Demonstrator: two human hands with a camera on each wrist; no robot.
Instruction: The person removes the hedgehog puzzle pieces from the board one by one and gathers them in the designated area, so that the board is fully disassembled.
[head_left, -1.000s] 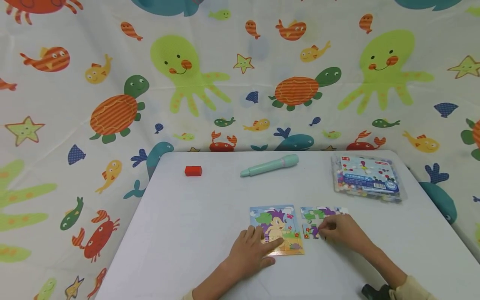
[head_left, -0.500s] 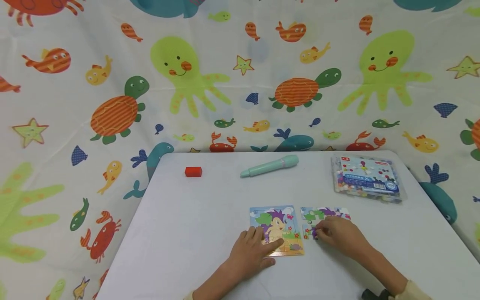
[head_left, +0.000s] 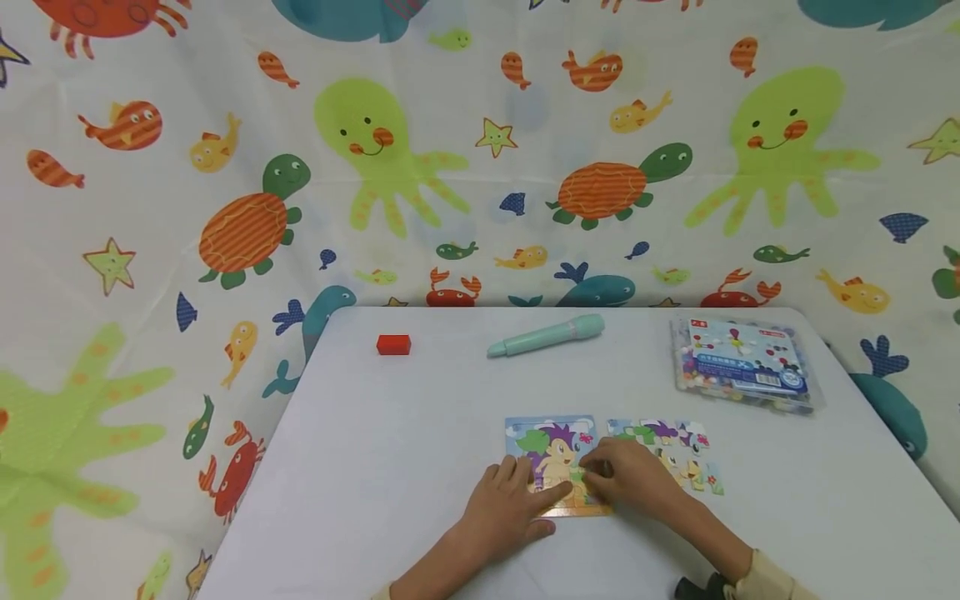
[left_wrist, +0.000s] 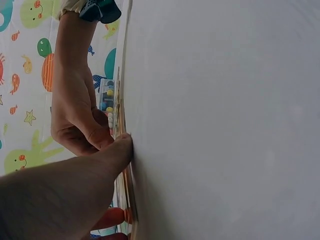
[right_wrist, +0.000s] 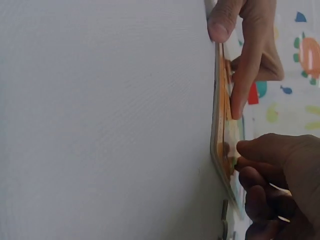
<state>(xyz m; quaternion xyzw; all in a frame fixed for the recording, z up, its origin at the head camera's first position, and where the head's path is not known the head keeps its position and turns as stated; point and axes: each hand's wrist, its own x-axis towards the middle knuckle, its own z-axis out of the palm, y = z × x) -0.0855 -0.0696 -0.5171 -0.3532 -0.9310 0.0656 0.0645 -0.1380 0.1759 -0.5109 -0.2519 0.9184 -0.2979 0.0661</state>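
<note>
The jigsaw puzzle board (head_left: 551, 425), showing a purple-haired hedgehog character, lies flat on the white table. My left hand (head_left: 508, 504) rests on its lower left part, index finger stretched over the picture and thumb by the near edge. At the board's right side my right hand (head_left: 633, 479) pinches a small puzzle piece between thumb and fingertips. Only a sliver of that piece (right_wrist: 235, 162) shows in the right wrist view; the fingers hide the remainder. Several loose puzzle pieces (head_left: 692, 475) lie just right of the board, partly behind the right hand.
A red block (head_left: 393, 345) lies at the back left of the table (head_left: 360, 467). Near the back middle is a mint-green pen-shaped thing (head_left: 546, 336). A clear plastic box (head_left: 742, 364) of colourful small parts sits at the back right. A sea-animal patterned cloth (head_left: 450, 125) hangs behind.
My right hand has picked up a puzzle piece from the loose ones and moved left with it to the board. The left hand stays on the board. The head view has shifted slightly.
</note>
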